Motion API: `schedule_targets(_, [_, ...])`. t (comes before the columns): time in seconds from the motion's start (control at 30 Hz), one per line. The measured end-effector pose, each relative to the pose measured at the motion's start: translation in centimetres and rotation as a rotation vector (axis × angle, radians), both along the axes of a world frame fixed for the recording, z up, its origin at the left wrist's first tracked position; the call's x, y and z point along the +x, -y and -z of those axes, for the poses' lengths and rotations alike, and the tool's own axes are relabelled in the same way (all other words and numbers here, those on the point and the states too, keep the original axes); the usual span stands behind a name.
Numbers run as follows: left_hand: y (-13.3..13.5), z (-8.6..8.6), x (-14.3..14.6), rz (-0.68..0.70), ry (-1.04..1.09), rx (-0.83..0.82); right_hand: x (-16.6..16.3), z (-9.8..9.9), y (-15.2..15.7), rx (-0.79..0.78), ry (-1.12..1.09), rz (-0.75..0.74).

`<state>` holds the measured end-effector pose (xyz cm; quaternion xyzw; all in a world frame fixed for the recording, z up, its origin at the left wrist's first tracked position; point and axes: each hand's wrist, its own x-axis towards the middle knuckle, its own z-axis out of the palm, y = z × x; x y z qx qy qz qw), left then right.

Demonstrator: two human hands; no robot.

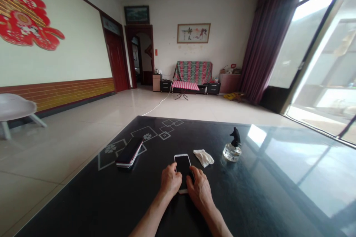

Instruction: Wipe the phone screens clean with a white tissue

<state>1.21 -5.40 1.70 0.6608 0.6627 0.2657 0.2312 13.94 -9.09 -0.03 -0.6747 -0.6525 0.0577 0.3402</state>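
A white-framed smartphone (183, 163) with a dark screen lies on the black table between my hands. My left hand (170, 180) grips its left edge, fingers curled and thumb over the screen side. On the opposite edge, my right hand (199, 185) has its fingers bent around the phone's side. Just beyond the right hand is a crumpled white cloth or tissue (204, 157). Farther right stands a clear spray bottle (232, 152) with a black trigger head. To the left, a small stack of phones (130, 152) rests on the table, the top one dark.
The glossy black table (105, 200) has a pale diamond pattern near its far left corner. Beyond it are a small folding table with a checked cloth (185, 86) and a cloth-covered object (193, 72). A white chair (16, 107) stands at left; glass doors are at right.
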Motion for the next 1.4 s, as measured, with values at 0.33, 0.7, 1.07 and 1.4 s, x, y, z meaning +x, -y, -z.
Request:
schedule_targets(0.33, [5.7, 0.8, 3.7, 0.121, 0.080, -0.019, 3.6, 0.0, 6.4, -0.044, 0.036, 0.110])
schedule_targets(0.7, [5.7, 0.8, 14.8, 0.353, 0.165, -0.001, 13.6, 1.1, 7.6, -0.054, 0.102, 0.388])
schedule_targets(1.07, [2.6, 1.3, 18.5, 0.386, 0.178, 0.035, 16.6, 1.9, 4.2, 0.030, 0.118, 0.453])
schedule_targets(1.4, [2.1, 1.6, 19.0, 0.410, 0.215, 0.054, 16.5, 2.2, 4.0, 0.075, 0.123, 0.481])
